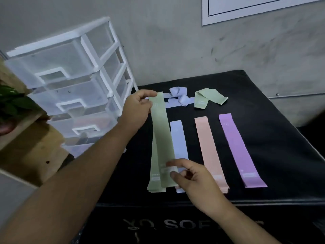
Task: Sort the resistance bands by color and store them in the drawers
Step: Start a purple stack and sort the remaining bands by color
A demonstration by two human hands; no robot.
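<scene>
A long green band (162, 138) is stretched flat between my hands. My left hand (139, 110) pinches its far end and my right hand (190, 175) pinches its near end by the white label. Under it lies a stack of green bands (154, 173). To the right lie flat stacks of pale blue bands (178, 138), peach bands (209, 148) and purple bands (239, 148). At the far side a crumpled pale blue band (177, 95) and a folded green band (209, 98) lie loose. The clear plastic drawer unit (70, 85) stands to the left.
The bands lie on a black padded block (263, 120) against a grey wall. The drawer unit has several translucent drawers in a white frame; the lower ones look pulled out a little. A wooden surface (31, 152) and green leaves (10, 101) are at the far left.
</scene>
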